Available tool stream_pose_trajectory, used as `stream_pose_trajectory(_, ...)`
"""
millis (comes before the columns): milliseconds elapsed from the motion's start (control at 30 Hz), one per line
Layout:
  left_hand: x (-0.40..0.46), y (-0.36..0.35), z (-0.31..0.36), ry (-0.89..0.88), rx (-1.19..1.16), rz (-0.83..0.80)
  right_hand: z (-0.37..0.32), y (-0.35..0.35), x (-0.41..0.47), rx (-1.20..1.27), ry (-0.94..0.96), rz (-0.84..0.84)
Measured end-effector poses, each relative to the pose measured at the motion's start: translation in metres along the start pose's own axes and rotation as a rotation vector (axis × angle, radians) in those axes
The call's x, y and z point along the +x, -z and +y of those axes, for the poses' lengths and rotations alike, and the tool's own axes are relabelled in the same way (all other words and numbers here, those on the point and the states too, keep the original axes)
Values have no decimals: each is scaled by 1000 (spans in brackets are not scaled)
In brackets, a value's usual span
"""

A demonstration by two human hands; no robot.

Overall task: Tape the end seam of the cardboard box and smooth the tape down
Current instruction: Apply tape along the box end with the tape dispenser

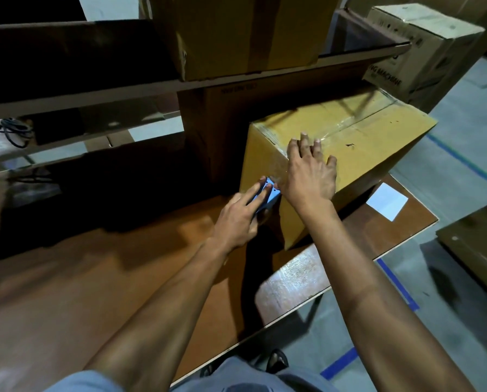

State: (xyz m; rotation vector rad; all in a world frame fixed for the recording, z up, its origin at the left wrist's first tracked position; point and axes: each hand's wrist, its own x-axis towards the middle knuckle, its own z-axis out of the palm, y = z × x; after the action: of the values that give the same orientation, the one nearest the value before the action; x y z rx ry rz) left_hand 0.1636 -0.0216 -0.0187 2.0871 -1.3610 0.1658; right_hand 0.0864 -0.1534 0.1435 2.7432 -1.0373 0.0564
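Observation:
A yellow-brown cardboard box stands on the brown table, its top seam covered with clear tape. My right hand lies flat with fingers spread over the box's near top edge, pressing on the tape where it folds down the end face. My left hand holds a blue tape dispenser against the box's end face, just left of my right wrist. The dispenser's lower part is hidden behind my fingers.
A white paper sheet lies on the table right of the box. Shelving with another carton rises behind. A printed carton stands at the far right. The floor has blue tape lines.

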Motion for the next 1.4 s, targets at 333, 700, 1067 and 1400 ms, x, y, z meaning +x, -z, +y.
stream_pose_trajectory(333, 2, 0, -2, -26, 13, 52, -13, -9, 7, -41, 68, 31)
stream_pose_trajectory(700, 4, 4, 0, -18, 60, -5, -13, -6, 8, -41, 67, 13)
stream_pose_trajectory(1067, 6, 1, -5, -72, 179, -141, 5, 16, 3, -46, 223, -40)
stream_pose_trajectory(1400, 5, 9, -1, -100, 192, -149, 1, 8, -3, -23, 162, 40)
